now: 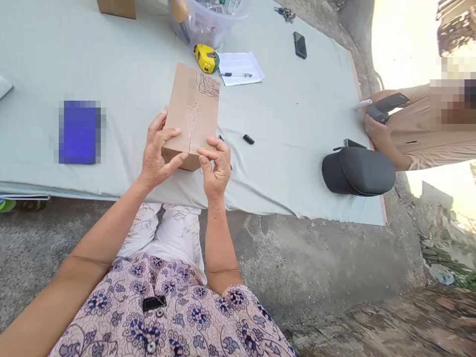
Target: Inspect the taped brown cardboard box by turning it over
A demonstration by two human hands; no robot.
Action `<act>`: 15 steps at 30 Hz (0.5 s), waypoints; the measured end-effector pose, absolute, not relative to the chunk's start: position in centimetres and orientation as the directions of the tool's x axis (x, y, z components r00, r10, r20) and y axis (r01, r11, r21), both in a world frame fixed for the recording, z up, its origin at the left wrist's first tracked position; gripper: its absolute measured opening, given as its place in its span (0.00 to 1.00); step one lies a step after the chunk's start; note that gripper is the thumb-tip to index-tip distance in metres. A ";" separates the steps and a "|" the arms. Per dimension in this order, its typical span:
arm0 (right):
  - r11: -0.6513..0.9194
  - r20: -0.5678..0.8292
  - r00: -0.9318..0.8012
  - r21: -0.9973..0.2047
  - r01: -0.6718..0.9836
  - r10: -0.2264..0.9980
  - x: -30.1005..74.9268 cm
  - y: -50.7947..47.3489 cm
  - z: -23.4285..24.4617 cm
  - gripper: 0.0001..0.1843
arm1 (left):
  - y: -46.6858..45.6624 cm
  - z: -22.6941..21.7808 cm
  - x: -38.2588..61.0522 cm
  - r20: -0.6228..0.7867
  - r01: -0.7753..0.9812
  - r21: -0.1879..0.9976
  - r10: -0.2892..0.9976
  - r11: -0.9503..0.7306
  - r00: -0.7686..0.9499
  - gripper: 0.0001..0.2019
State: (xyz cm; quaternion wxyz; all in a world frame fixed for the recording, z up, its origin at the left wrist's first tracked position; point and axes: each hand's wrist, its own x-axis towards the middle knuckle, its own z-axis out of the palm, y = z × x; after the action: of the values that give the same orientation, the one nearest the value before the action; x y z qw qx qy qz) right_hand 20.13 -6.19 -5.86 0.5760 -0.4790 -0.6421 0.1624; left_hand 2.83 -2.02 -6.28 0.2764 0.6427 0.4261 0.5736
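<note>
A brown cardboard box [182, 109] sits on the cloth-covered table in front of me, its top flaps meeting at a middle seam. Dark scribbled lines mark the far right corner of its top. My left hand [158, 153] grips the near left side, with the thumb along the front edge by the seam. At the near right corner, my right hand [217, 168] holds the box with its fingers on the top and the thumb at the front edge. Dark ends of a slim object, mostly hidden, show beside my right hand. A small black cap [248, 139] lies to the right.
Beyond the box are a yellow tape measure [206, 58], a paper pad [241, 67] with a pen, and a clear plastic tub [208, 25]. A black case [359, 171] stands right, near another person's hand [379, 131] holding a phone. A blue item [79, 133] lies left.
</note>
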 end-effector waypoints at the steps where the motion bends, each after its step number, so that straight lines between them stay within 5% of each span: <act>1: 0.488 0.580 0.121 -0.766 0.418 0.806 20.2 -6.2 -6.1 0.11 | -2.1 -6.0 2.9 0.479 0.215 0.860 0.878 -0.462 -0.029 0.31; 10: 0.502 0.551 0.058 -0.795 0.342 0.833 20.2 -7.6 -6.9 0.17 | -2.5 -6.4 1.8 0.436 0.159 0.891 0.899 -0.425 -0.038 0.36; 15: 0.557 0.611 -0.025 -0.703 0.441 0.791 17.9 -9.1 -6.4 0.16 | -4.0 -7.4 0.9 0.368 0.204 0.925 0.892 -0.322 -0.262 0.37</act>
State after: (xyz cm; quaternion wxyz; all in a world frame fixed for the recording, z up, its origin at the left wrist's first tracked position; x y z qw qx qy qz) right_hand 17.93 -9.12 -6.36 0.5405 -0.4419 -0.6974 0.1618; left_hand 0.92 -4.03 -7.39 0.2825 0.5380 0.5093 0.6094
